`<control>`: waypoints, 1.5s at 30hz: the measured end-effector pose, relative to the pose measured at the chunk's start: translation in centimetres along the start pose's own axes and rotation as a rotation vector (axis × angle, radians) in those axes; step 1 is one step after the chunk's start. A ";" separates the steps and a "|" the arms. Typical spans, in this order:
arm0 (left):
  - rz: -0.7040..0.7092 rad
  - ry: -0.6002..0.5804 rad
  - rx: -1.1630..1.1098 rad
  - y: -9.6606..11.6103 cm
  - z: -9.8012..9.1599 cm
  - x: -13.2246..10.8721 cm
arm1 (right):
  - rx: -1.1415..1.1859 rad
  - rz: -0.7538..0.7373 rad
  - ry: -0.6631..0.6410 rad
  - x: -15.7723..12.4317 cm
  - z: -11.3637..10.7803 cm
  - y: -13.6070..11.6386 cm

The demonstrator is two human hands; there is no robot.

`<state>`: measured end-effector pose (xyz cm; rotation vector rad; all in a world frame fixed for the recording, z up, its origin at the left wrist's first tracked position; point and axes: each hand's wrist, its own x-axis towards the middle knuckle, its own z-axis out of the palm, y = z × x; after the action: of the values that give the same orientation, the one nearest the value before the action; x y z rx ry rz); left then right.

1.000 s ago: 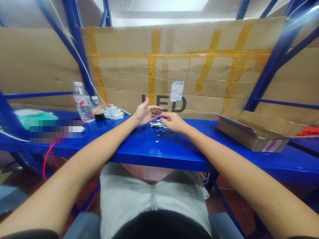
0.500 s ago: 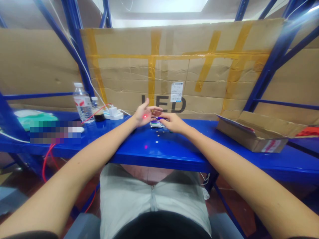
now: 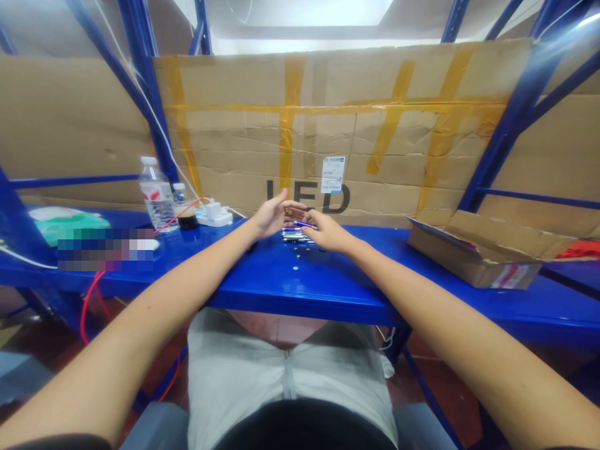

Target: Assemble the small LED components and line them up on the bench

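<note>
My right hand [image 3: 330,233] grips a slim purple laser pointer [image 3: 301,224] between thumb and fingers, its end toward my left palm. My left hand [image 3: 272,214] is raised beside it, open, with the thumb up and the fingers stretched toward my right hand. Whether its fingertips touch the pointer I cannot tell. Just below the hands lies a small pile of pen-like metallic pieces [image 3: 291,235] in purple and silver, partly hidden by my right hand. Several tiny round pieces [image 3: 295,268], perhaps button cells, are scattered in front of it on the blue table [image 3: 262,290].
An open cardboard box [image 3: 469,259] stands at the right. On the left are a water bottle [image 3: 158,197], a small bottle with dark liquid [image 3: 187,219], a white power strip [image 3: 214,215] and a red cable [image 3: 88,306]. A large cardboard sheet [image 3: 234,144] closes off the back.
The bright red light spot on my left palm and its reflection on the table are gone. Both hands stay in almost the same place, the right still holding the laser pointer.
</note>
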<state>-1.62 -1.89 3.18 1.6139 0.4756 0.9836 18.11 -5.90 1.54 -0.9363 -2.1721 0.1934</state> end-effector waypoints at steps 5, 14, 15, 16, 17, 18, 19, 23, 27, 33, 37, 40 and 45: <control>0.109 0.007 0.512 -0.1 -0.7 0.2 | -0.040 0.081 0.001 0.2 0.0 1.1; 0.054 -0.068 0.873 -1.0 -2.2 0.3 | -0.034 0.136 -0.118 1.3 0.3 2.2; 0.047 -0.068 0.917 -1.0 -2.3 0.2 | -0.031 0.141 -0.138 1.3 0.2 2.5; 0.041 -0.071 0.956 -1.0 -2.4 0.2 | -0.031 0.148 -0.154 1.3 0.2 2.7; 0.034 -0.076 0.986 -1.0 -2.4 0.2 | -0.033 0.154 -0.165 1.3 0.1 3.0; 0.025 -0.082 1.008 -1.0 -2.4 0.1 | -0.038 0.158 -0.172 1.2 -0.1 3.2; 0.014 -0.087 1.022 -1.0 -2.4 0.1 | -0.045 0.160 -0.177 1.2 -0.2 3.3; -0.029 -0.106 1.045 -1.3 -2.4 0.0 | -0.048 0.181 -0.215 0.9 -0.6 3.5; -0.003 -0.125 1.082 -1.7 -2.3 0.2 | -0.055 0.197 -0.277 0.6 -0.9 3.0; -0.157 -0.142 1.189 -1.2 -1.4 -0.1 | -0.142 0.187 -0.327 0.5 -1.1 2.5; -0.174 -0.146 1.241 -0.9 -1.1 -0.2 | -0.204 0.167 -0.327 0.5 -0.8 2.4; -0.176 -0.140 1.271 -0.9 -1.2 -0.2 | -0.254 0.147 -0.314 0.5 -0.6 2.6; -0.169 -0.124 1.301 -1.0 -1.3 -0.2 | -0.274 0.152 -0.300 0.5 -0.7 2.6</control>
<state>-2.54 -0.95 2.16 2.6694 1.3004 0.3737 19.88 -3.79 1.28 -1.2996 -2.4451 0.1157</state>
